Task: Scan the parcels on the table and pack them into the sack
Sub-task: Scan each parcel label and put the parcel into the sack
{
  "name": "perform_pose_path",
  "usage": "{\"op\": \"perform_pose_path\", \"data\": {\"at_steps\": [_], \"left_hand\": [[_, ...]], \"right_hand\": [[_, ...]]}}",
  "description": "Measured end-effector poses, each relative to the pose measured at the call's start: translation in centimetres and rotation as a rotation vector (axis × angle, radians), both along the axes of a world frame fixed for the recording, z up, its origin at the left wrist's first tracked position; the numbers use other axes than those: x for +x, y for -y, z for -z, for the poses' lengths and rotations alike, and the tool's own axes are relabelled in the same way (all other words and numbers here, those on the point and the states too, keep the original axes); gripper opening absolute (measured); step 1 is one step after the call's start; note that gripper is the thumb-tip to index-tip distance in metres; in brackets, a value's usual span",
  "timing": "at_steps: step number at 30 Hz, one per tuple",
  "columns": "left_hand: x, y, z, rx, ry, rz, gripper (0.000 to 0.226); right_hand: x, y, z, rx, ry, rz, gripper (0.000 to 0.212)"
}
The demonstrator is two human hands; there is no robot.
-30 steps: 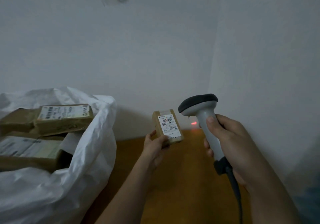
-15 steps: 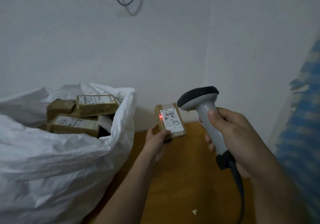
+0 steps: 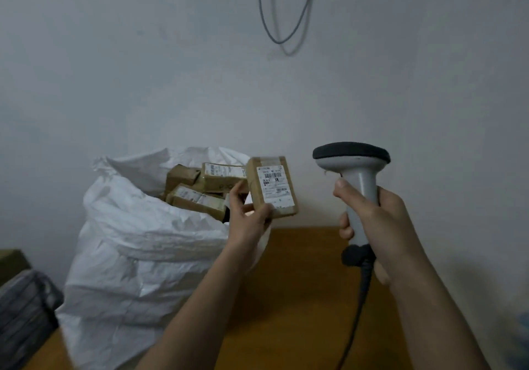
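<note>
My left hand [image 3: 248,218] grips a small brown parcel [image 3: 272,186] by its lower corner, its white label facing me, held up beside the mouth of the white woven sack [image 3: 137,249]. Several brown labelled parcels [image 3: 200,186] lie inside the sack's open top. My right hand [image 3: 375,220] grips the handle of a grey barcode scanner [image 3: 353,166] with a dark head, held upright to the right of the parcel. The scanner's dark cable [image 3: 357,306] hangs down past my right forearm.
The brown wooden table [image 3: 300,298] runs under both arms to the white wall behind. A dark stack [image 3: 25,306] sits at the lower left beside the sack. A grey wire loop [image 3: 286,11] hangs on the wall above.
The view has swung left, so the sack now sits nearer the middle. My left hand has lifted the parcel toward the sack's mouth. The red scan light is gone from the label.
</note>
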State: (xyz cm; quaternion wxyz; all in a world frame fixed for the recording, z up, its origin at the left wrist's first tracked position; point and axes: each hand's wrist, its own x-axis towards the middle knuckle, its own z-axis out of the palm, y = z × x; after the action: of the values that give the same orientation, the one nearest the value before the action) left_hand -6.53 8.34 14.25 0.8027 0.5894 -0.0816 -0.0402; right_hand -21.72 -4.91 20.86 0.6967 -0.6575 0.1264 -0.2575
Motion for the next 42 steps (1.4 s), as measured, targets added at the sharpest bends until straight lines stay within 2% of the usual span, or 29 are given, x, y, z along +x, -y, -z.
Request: {"op": "perform_pose_path", "data": {"at_steps": [4, 9, 15, 19, 21, 25, 29, 31, 34, 37, 40, 42], "left_hand": [[1.4, -5.5, -2.3, 0.207, 0.197, -0.259, 0.053], [6.2, -10.9, -3.7, 0.377, 0.263, -0.417, 0.041], [12.4, -14.4, -4.7, 0.500, 0.257, -0.470, 0.035], [17.6, -18.1, -5.2, 0.756, 0.276, -0.545, 0.029], [19.8, -19.8, -5.5, 0.856, 0.256, -0.603, 0.035], [23.5, -22.7, -5.9, 0.923, 0.235, -0.711, 0.039], [26.7, -25.2, -5.1, 0.990, 0.132, -0.795, 0.075], [27.8, -26.1, -4.4, 1.014, 0.023, -0.795, 0.093], [29.0, -27.4, -3.0, 0.989, -0.134, -0.728, 0.106], [29.1, -28.2, -2.3, 0.935, -0.170, -0.704, 0.092], [29.2, -29.5, -2.3, 0.797, -0.207, -0.731, 0.067], [29.4, -30.8, -2.7, 0.757, -0.160, -0.747, 0.043]], "right_hand": [[3.8, -0.7, 2.4, 0.081, -0.027, -0.006, 0.021], [8.4, -2.9, 5.0, 0.118, -0.080, 0.009, 0.018], [15.6, -5.4, 7.5, 0.137, -0.117, 0.087, 0.048], [20.5, -8.0, 8.9, 0.113, -0.193, 0.228, 0.090], [22.7, -9.3, 9.2, 0.062, -0.218, 0.299, 0.098], [25.5, -10.8, 9.1, -0.002, -0.271, 0.407, 0.084], [26.5, -11.4, 8.8, -0.041, -0.302, 0.444, 0.069], [26.7, -11.5, 8.4, -0.060, -0.272, 0.448, 0.067], [26.9, -11.7, 7.0, -0.087, -0.189, 0.434, 0.064], [27.4, -12.0, 5.7, -0.097, -0.111, 0.381, 0.062], [27.8, -12.5, 4.9, -0.082, -0.033, 0.328, 0.060], [28.2, -12.9, 4.4, -0.070, 0.022, 0.307, 0.061]]}}
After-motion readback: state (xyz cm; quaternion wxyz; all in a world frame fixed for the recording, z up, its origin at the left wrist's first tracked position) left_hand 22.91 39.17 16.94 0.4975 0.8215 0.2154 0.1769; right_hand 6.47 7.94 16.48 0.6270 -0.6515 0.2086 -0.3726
